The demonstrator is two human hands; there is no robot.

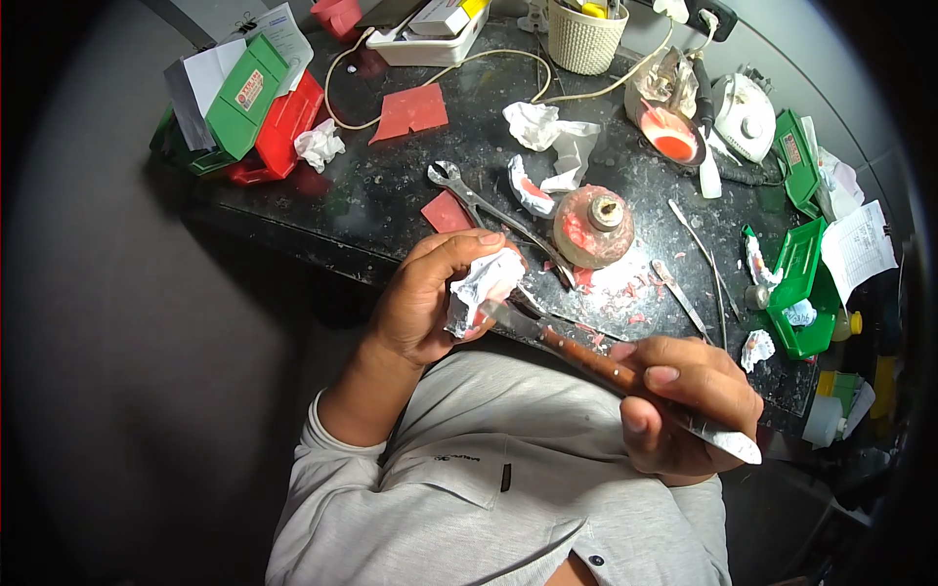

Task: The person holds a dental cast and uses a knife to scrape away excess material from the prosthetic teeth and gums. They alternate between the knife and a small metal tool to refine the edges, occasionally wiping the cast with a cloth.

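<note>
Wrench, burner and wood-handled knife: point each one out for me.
wrench (489,212): head view, middle of its shank.
burner (586,239): head view, its round pink-smeared body.
wood-handled knife (586,359): head view, the brown handle.

Light grey long-sleeved shirt (547,508), chest pocket (459,483) with dark print (445,457), dark button (596,560); bare left hand (420,303).

pretty cramped bench (376,195), only bare dark patch sits left of the wrench (469,200), wrench and round burner (593,227) right ahead of the left hand (420,308) and its tissue wad (484,283), wooden-handled tool (596,363) in the right hand (684,400) barring the gap between, green boxes (801,278) crowding the right edge
</note>
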